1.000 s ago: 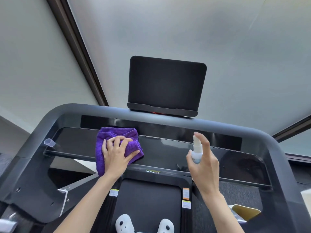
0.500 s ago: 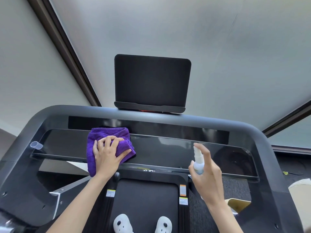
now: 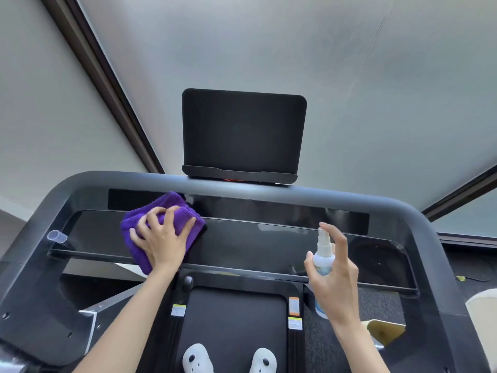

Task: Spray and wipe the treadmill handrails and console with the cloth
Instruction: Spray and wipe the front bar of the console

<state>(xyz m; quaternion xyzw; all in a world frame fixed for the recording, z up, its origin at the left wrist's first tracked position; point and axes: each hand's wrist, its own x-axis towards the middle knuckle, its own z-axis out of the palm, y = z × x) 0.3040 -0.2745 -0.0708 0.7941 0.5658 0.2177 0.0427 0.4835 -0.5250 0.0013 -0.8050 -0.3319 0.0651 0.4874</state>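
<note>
A: What takes up most of the view?
B: The treadmill's grey frame (image 3: 295, 196), curving across the view and down both sides as handrails. Inside the curve sits the glossy black console (image 3: 255, 243), a long dark panel.

A: And above it?
B: A black screen (image 3: 243, 130) stands upright on a holder at the middle of the frame's top bar.

A: Below?
B: The black belt (image 3: 234, 319) runs down between the arms, with two white shoes (image 3: 197, 359) at the bottom edge.

A: Where is the cloth?
B: The purple cloth (image 3: 134, 222) lies bunched on the left part of the console, its upper corner reaching the dark strip above the panel. The left hand (image 3: 161, 238) presses on it with fingers spread and slightly bent over the folds.

A: The other hand?
B: The right hand (image 3: 333, 278) is wrapped around a small white spray bottle (image 3: 322, 257), held upright over the right part of the console, forefinger arched over the nozzle. The two hands are well apart.

A: Anything smaller?
B: A clear little tube (image 3: 56, 236) sticks out at the console's left end.
</note>
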